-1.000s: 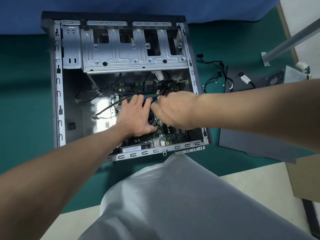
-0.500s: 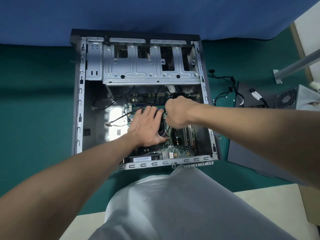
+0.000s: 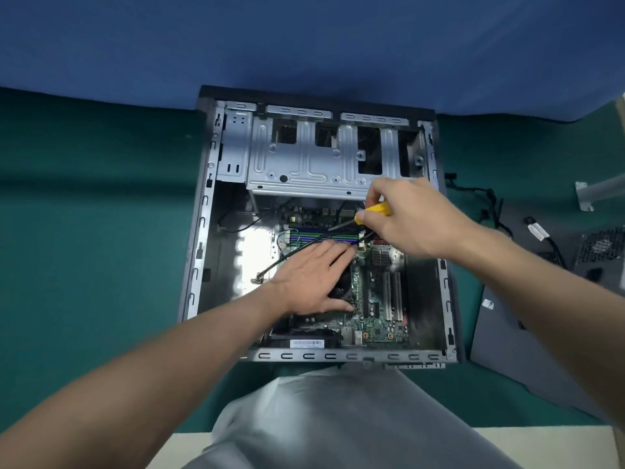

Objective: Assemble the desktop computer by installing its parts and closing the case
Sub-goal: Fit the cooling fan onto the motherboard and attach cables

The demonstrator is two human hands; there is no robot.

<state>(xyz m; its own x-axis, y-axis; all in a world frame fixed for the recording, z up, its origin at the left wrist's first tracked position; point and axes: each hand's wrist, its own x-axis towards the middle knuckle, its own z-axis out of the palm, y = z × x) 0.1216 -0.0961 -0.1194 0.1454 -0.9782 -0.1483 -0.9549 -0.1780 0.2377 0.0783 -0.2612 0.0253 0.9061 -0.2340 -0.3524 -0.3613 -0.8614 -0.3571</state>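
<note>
An open desktop case (image 3: 203,211) lies flat on a green mat, its green motherboard (image 3: 378,299) exposed inside. My left hand (image 3: 311,279) rests flat, fingers straight, on the black CPU cooler fan (image 3: 341,289), which it mostly hides. My right hand (image 3: 406,218) grips a yellow-handled screwdriver (image 3: 377,211) above the board's upper right, its shaft pointing left towards the RAM slots (image 3: 321,236). A black cable (image 3: 291,257) runs across the board under my left fingers.
A metal drive cage (image 3: 304,164) fills the case's far half. To the right lie the grey side panel (image 3: 514,346), loose black cables (image 3: 490,204) and a power supply (image 3: 602,258). A blue cloth hangs behind. My grey-clad knee is below the case.
My right hand has lifted away from beside the left hand, up and to the right, and the yellow screwdriver handle now shows in it. The left hand stays on the fan.
</note>
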